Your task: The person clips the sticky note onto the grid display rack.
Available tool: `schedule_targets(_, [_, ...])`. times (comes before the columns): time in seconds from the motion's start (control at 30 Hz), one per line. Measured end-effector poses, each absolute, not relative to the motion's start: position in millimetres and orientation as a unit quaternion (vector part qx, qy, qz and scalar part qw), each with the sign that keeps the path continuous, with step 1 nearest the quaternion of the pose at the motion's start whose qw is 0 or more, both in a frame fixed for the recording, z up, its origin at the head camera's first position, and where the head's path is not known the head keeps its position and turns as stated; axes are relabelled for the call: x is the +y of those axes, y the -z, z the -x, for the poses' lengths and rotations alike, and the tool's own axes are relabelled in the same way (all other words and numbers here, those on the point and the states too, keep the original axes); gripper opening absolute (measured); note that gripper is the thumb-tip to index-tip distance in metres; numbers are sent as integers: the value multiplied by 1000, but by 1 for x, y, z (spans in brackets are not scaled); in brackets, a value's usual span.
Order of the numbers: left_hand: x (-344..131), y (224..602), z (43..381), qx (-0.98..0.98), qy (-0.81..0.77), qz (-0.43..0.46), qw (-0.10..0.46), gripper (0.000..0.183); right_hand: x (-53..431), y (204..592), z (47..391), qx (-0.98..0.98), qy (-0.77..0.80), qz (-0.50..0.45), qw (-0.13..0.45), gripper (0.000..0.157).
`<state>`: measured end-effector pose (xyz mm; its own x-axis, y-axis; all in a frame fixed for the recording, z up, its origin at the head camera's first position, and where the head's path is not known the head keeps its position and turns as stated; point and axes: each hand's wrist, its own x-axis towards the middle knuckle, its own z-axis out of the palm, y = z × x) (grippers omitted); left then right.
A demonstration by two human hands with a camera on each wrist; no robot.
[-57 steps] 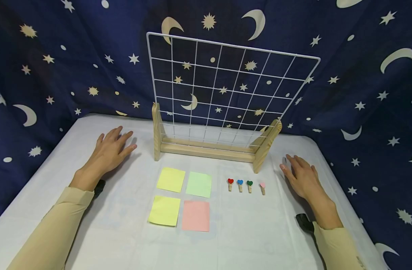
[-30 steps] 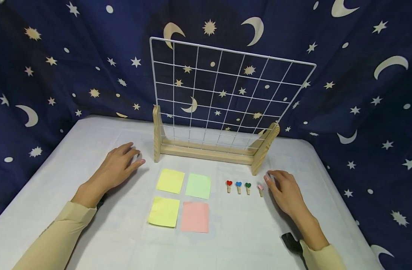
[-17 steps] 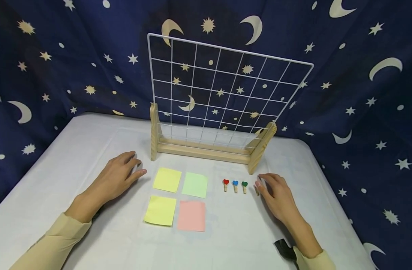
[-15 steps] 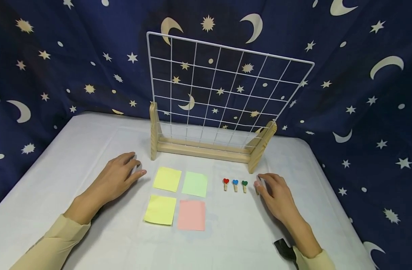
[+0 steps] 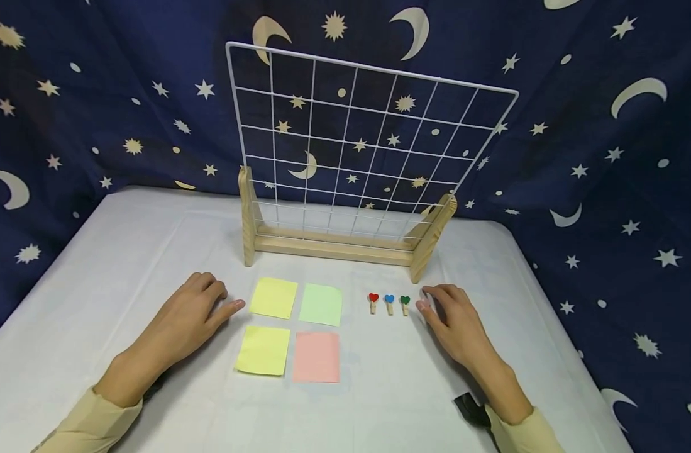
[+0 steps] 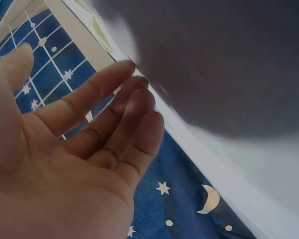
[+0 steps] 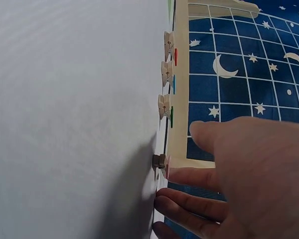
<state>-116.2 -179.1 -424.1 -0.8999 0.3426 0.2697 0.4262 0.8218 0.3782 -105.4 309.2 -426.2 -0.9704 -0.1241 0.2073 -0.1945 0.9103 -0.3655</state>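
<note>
My right hand is at the right end of a row of small wooden clothespins with hearts. In the right wrist view its index fingertip is against the pink-heart clothespin, while the thumb stays apart. The head view hides that clothespin behind the fingers. Left of it lie the green-heart, blue-heart and red-heart clothespins. My left hand holds nothing, fingers loosely bent, beside two yellow sticky notes. A green note and a pink note lie to their right.
Behind the notes and clothespins stands a white wire grid, leaning back in a wooden stand. A white cloth covers the table. A dark blue curtain with moons and stars hangs behind and along both sides.
My right hand has come leftward from the table's right side to the pink-heart clothespin. The left hand has drawn nearer to me, its fingers more bent. The head view has shifted slightly.
</note>
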Motion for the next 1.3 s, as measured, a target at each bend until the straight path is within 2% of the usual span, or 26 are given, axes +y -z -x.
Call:
schedule_targets(0.13, [-172,423,113,-946,220,219,93,31,310,425,105,-971,-191,-92,106,44])
schedule_targets(0.3, [-167,426,110,-932,226,260,116,26,310,427,104,-971,-186,-100,114,40])
schedule_targets(0.67, [-165,431,109,-893,234,357,146,36,311,431,105,-965,-178,-124,145,32])
schedule_targets(1.3, [-160,433,107,-873,248,386,168,36,311,431,106,-967,-184,-111,136,29])
